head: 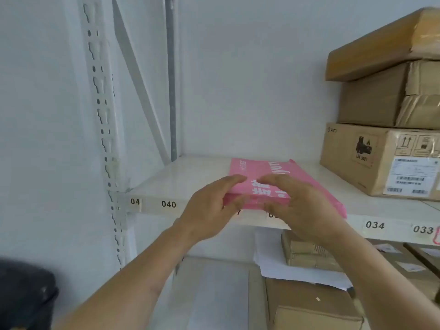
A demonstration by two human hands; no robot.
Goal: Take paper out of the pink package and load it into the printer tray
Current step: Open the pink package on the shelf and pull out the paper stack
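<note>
head view: the pink package point(266, 177) lies flat on a white shelf point(190, 172), its near end reaching the shelf's front edge, white lettering printed across its top. the left hand point(209, 210) is on the package's near left corner, fingers point(228, 181) curled over the top face and thumb against the front edge, so it grips the package. the right hand point(302, 206) is on the near right part, fingers point(278, 182) bent down onto the top and thumb pressed at the front edge, also gripping the package. both bare forearms reach up from the bottom of the frame.

the shelf's front lip carries number labels point(168, 204) reading 04, 040, 034 and 033; others are hidden behind the hands. a perforated white upright point(104, 129) stands at the shelf's left end.

on the same shelf, well to the right of the package, a stack of three cardboard boxes point(385, 110) stands; the lowest bears shipping labels and handling symbols.

below the shelf lie more cardboard boxes point(309, 303) and loose white sheets point(285, 270). a dark object point(26, 298) sits at the lower left corner, too blurred to identify.
</note>
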